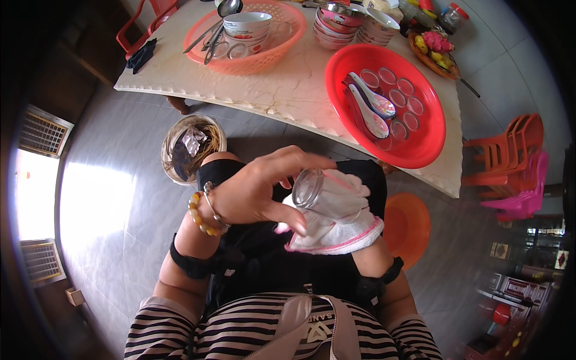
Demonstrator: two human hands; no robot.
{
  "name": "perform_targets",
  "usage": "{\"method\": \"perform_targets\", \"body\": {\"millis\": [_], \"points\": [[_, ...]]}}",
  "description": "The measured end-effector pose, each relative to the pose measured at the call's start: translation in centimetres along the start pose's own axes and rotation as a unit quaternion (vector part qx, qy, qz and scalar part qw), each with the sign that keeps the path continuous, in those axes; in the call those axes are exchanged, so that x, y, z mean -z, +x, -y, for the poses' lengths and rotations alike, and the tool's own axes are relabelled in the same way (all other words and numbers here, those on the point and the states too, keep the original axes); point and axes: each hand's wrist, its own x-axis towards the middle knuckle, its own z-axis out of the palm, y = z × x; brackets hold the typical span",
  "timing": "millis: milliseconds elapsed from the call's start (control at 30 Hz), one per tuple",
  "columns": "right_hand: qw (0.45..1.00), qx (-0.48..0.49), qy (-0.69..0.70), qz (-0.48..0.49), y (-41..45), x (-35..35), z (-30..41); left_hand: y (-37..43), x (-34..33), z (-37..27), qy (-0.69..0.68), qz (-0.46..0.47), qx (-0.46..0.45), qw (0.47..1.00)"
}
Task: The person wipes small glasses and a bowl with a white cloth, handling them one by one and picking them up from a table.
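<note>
My left hand [265,189] is in front of my lap with thumb and fingers spread around the rim of a clear drinking glass [310,193]. It appears not to grip the glass. The glass lies tilted in a white cloth with pink edging [337,236]. Under that cloth my right hand is hidden; only the wrist and forearm show below it, and the cloth is wrapped about the lower part of the glass. Ahead on the table, a red plastic basin [333,90] holds several upright glasses [398,96] and white flowered soup spoons [369,112].
On the marble-patterned table [270,96] are a pink colander [270,60] with bowls and ladles, bowl stacks [333,29], a fruit basket [434,56] and a dark cloth [141,56]. A waste bin [216,123] and an orange basin [409,225] flank my knees. Plastic chairs [513,148] stand right.
</note>
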Motion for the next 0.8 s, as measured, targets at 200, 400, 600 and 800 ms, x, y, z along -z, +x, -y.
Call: {"method": "perform_targets", "body": {"millis": [200,400,600,800], "points": [[0.987,0.010,-0.150,-0.053,-1.0,-1.3,-5.0,-2.6,-1.0,6.7,-0.087,0.003,0.350,0.933],[0.989,-0.063,0.124,-0.056,-2.3,-2.8,-8.4,-1.4,-8.2,9.2,-0.338,0.052,0.277,0.898],[0.983,-0.058,0.136,-0.113,-1.6,-1.2,-5.5,0.0,-7.0,9.7,-0.599,-0.203,0.092,0.769],[0.989,-0.047,0.111,-0.089,-0.8,-1.5,-5.1,2.9,-4.2,2.3,-0.406,-0.240,0.127,0.873]]}}
